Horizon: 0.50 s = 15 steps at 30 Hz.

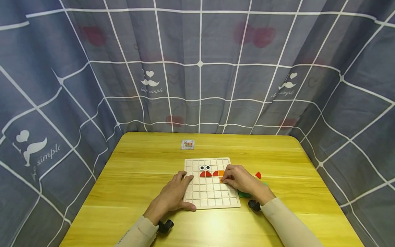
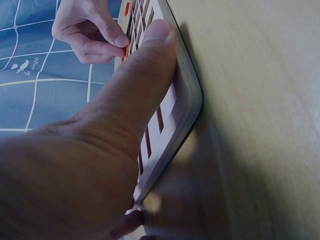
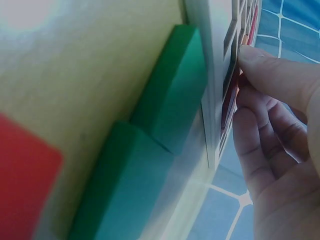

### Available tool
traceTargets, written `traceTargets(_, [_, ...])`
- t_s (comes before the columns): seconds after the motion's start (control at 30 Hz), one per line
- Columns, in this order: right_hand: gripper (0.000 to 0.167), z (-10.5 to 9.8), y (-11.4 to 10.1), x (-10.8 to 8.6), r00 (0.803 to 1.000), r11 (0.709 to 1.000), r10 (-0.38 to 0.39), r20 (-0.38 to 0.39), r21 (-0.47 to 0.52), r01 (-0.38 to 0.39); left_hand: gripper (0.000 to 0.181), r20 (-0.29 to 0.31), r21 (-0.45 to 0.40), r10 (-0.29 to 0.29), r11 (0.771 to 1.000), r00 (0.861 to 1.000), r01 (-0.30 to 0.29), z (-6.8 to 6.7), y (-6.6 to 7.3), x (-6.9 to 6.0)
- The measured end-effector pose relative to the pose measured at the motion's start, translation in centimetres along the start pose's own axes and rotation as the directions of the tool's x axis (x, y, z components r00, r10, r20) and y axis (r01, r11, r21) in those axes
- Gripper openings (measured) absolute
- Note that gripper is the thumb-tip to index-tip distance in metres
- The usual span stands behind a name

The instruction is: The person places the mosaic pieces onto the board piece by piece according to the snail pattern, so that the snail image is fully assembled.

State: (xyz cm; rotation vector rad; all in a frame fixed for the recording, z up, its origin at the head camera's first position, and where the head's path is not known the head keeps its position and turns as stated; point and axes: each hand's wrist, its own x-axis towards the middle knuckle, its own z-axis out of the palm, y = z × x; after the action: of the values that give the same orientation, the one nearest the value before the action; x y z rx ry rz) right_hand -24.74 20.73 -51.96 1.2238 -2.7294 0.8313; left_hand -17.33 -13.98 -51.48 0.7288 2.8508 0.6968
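Note:
A pale wooden grid board point(image 1: 210, 195) lies in front of me. My left hand point(image 1: 172, 192) rests on its left edge, the thumb on the near left corner; the left wrist view shows that thumb point(image 2: 159, 32) lying along the rim. My right hand point(image 1: 239, 178) pinches a small orange tile point(image 1: 221, 179) down at the board's right part, its shape mostly hidden by the fingers. Just above sits another orange tile point(image 1: 221, 173), beside a red quarter-round tile point(image 1: 215, 174). Farther left are more red tiles point(image 1: 205, 174) under two round eye tiles point(image 1: 205, 167).
Beyond the board lies a small picture card point(image 1: 187, 144). Green pieces point(image 3: 170, 90) lie against the board's right side, partly under my right forearm. A loose red piece point(image 1: 258, 175) is to their right. A checked curtain point(image 1: 197, 85) surrounds the yellow wooden table point(image 1: 148, 151).

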Motion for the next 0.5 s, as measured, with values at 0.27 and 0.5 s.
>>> traceTargets(0.27, [0.009, -0.01, -0.18, -0.11, 1.0, 1.0, 0.024, 0.011, -0.007, -0.023, 0.121, -0.002, 0.013, 0.006, 1.0, 1.0, -0.006, -0.18, 0.18, 0.0])
traceTargets(0.5, [0.01, -0.28, -0.05, -0.65, 1.0, 1.0, 0.025, -0.001, -0.012, -0.025, 0.123, -0.008, 0.019, 0.008, 1.0, 1.0, -0.007, -0.28, 0.34, -0.13])
